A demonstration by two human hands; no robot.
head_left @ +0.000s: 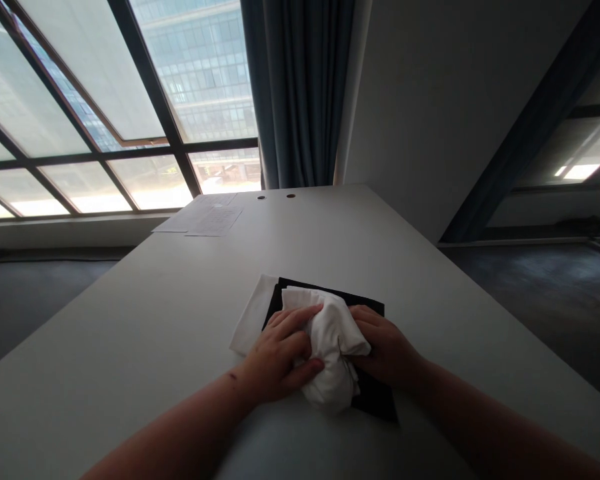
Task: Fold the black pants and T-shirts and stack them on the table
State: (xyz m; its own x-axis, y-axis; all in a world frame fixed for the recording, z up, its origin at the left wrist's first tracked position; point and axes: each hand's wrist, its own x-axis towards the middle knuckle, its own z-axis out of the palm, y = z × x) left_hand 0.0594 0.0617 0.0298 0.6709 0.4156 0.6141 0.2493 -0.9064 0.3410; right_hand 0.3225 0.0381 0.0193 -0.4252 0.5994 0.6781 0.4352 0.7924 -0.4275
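A bunched white cloth (pixel 333 330) rises in loose folds on the table between my hands. From its left side, my left hand (pixel 283 357) grips it, with fingers bent over the fabric and the thumb pressed against it. At the right, my right hand (pixel 387 343) is closed around the cloth's edge; its fingertips are partly hidden. Beneath the bundle lies a flat black piece (pixel 375 397), apparently fabric, with corners showing at the top right and bottom right. A flat white piece of cloth (pixel 253 317) sticks out to the left of the black one.
The long white table (pixel 180 300) stretches away from me. Paper sheets (pixel 213 220) lie at its far left corner, and two small round holes (pixel 291 196) sit near its far edge. Beyond are a blue curtain (pixel 300 93), large windows (pixel 205 67) and a wall (pixel 425 87).
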